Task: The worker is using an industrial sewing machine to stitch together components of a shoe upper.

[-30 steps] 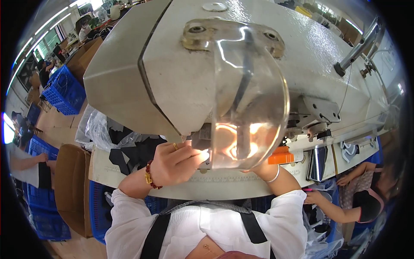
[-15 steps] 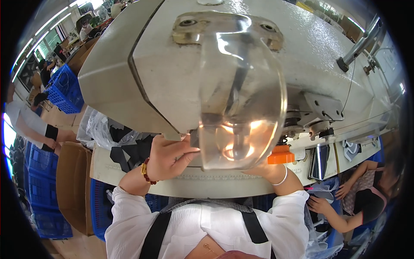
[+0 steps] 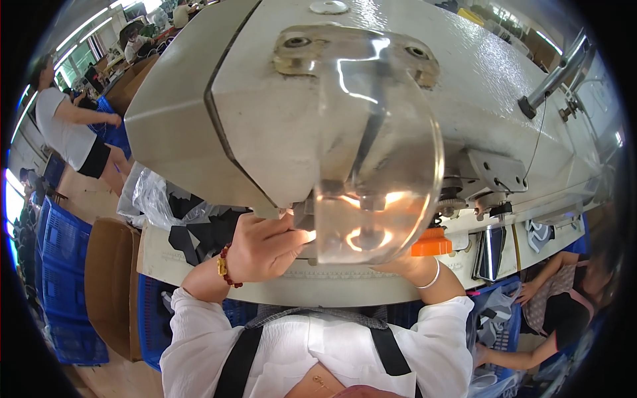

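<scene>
The pale body of a sewing machine [image 3: 265,126] fills the upper middle. A clear, scuffed plastic guard [image 3: 378,152] hangs from its front, with light glaring at the lower end. My left hand [image 3: 267,247], wearing a red bead bracelet, is under the machine's left side. Its fingers are drawn together beside the guard; what they pinch, if anything, is hidden. Behind the guard's lower right edge sits my right hand [image 3: 401,262], with a thin bangle on the wrist and its fingers out of sight. An orange knob-like part [image 3: 431,243] is just above that wrist.
Black cut pieces [image 3: 189,242] and a clear plastic bag [image 3: 152,192] lie left on the worktop. A phone [image 3: 490,253] lies to the right. Left stand a cardboard box [image 3: 111,292] and blue crates [image 3: 63,265]. A co-worker's arm [image 3: 521,358] reaches into a basket at right.
The machine appears slightly shifted right and down in view. My hands stay nearly in place. A person at left now stands farther into view, and the right co-worker's near hand has lowered into the basket.
</scene>
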`<state>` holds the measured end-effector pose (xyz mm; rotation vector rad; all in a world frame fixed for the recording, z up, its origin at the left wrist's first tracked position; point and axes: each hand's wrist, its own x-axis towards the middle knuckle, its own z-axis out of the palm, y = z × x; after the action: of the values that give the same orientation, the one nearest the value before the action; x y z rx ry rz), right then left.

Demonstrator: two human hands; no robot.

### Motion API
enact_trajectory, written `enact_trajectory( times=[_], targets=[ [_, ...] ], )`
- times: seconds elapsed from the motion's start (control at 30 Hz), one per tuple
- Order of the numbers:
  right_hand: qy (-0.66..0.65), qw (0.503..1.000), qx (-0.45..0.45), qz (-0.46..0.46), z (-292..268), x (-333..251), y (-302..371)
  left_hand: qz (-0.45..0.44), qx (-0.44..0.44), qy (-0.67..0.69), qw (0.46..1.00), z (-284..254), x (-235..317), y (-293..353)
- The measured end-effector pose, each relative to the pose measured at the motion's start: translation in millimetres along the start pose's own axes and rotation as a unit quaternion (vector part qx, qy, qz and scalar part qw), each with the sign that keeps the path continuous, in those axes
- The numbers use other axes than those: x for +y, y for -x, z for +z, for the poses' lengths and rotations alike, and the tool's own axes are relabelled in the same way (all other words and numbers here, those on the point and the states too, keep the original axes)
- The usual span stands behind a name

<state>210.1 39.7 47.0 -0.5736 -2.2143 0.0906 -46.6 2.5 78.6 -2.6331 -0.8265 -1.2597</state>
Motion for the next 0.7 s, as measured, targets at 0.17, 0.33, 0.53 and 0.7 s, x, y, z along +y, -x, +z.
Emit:
enact_trajectory(
  times=[0.17, 0.33, 0.53, 0.7],
  targets=[
    [0.021, 0.998, 0.011, -0.064, -1.4, 3.8, 0.2, 0.005, 0.012, 0.017, 1.0, 3.1, -1.1, -0.9],
    [0.133, 0.985, -0.006, -0.108, -11.2, -0.1, -1.4, 0.007, -0.009, -0.019, 1.0, 1.6, -1.1, -0.1],
    [0.099, 0.991, -0.016, -0.087, -8.4, 3.7, -6.4, 0.018, 0.008, -0.04, 0.999, 8.9, -3.3, 2.8],
    [0.174, 0.974, 0.024, -0.142, -5.8, 6.1, -8.2, 0.024, 0.025, -0.069, 0.997, 16.3, -7.0, 7.9]
  ],
)
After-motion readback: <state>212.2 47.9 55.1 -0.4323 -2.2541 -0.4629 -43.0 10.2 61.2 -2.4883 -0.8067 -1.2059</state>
